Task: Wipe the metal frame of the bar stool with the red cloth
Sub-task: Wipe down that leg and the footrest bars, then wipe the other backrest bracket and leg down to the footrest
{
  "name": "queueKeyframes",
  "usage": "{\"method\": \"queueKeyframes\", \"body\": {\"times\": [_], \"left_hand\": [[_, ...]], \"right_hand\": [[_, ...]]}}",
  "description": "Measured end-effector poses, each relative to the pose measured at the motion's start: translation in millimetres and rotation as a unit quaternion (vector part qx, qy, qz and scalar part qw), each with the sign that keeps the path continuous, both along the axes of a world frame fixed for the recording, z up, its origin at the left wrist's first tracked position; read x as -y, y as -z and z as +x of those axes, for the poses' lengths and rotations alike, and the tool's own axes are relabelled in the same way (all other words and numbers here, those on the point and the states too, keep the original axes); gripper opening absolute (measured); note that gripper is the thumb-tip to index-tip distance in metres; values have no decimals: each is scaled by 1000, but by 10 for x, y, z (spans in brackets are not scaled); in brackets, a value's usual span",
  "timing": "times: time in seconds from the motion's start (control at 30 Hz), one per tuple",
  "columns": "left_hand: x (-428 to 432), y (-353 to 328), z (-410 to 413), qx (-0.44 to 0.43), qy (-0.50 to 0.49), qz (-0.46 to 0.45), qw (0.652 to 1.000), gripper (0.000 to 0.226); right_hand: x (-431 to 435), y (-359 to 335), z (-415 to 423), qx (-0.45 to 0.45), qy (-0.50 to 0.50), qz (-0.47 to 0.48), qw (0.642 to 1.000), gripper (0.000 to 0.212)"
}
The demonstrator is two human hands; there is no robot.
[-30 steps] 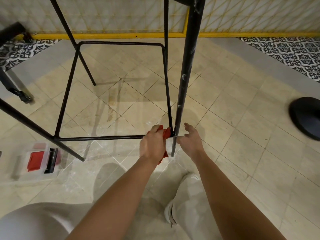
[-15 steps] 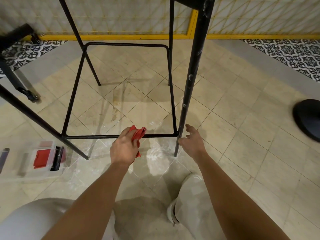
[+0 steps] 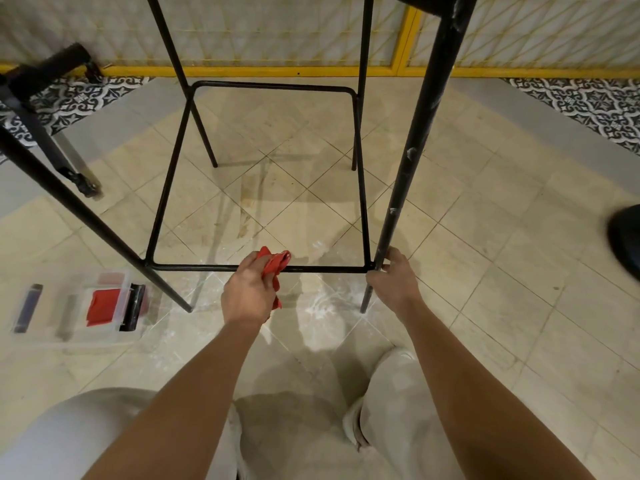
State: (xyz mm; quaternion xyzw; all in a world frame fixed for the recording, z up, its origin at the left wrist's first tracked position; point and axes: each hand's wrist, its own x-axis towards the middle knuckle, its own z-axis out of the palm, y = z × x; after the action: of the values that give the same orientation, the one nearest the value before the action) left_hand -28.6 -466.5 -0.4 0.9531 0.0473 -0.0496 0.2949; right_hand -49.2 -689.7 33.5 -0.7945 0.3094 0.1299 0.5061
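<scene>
As right hand [image 3: 393, 282] clasps tubular leg [image 3: 412, 157], left hand [image 3: 247, 292] bunches crumpled red cloth [image 3: 275, 261]

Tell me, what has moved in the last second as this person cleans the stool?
The left hand, gripping the red cloth, slid leftward along the lower front rail, from the corner by the front right leg to about mid-rail. The right hand stayed at that leg, holding it.

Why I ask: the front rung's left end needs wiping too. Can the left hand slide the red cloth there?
Probably yes: the left hand holds the red cloth on the front rung, and nothing blocks it leftward.
</scene>
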Motion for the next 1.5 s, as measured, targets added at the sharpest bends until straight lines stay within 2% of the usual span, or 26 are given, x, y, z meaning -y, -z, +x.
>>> {"method": "queueKeyframes", "body": {"times": [0.23,0.4,0.57,0.7,0.97,1.07,1.17,1.27,1.4,1.5], "left_hand": [[-516,35,95,-27,-120,-7,992,29],[-394,-5,136,-26,-165,-15,986,23],[133,-19,49,-49,-73,-56,995,23],[599,-2,-19,-37,8,-47,998,31],[983,-59,-175,-25,186,-137,973,26],[1022,-135,-252,-19,189,-149,971,28],[1027,-255,-300,-9,152,-153,976,30],[1029,-473,-351,4,181,-138,974,34],[1019,-834,-403,23,198,-140,970,36],[973,-1119,-486,35,227,-144,963,40]], "right_hand": [[9,21,-7,7,2,-3,1000,56],[-29,-17,-36,8,-16,-18,1000,55],[-21,-51,-58,10,-15,-24,1000,56],[2,-80,-77,8,-15,-22,1000,61],[33,-72,-75,9,-15,-29,999,66],[55,-116,-109,-8,-13,-30,999,66],[54,-240,-171,-28,12,7,1000,55],[2,-457,-302,-7,28,123,992,23],[-37,-738,-445,51,57,231,970,26],[-39,-970,-573,107,29,213,971,17]]}}
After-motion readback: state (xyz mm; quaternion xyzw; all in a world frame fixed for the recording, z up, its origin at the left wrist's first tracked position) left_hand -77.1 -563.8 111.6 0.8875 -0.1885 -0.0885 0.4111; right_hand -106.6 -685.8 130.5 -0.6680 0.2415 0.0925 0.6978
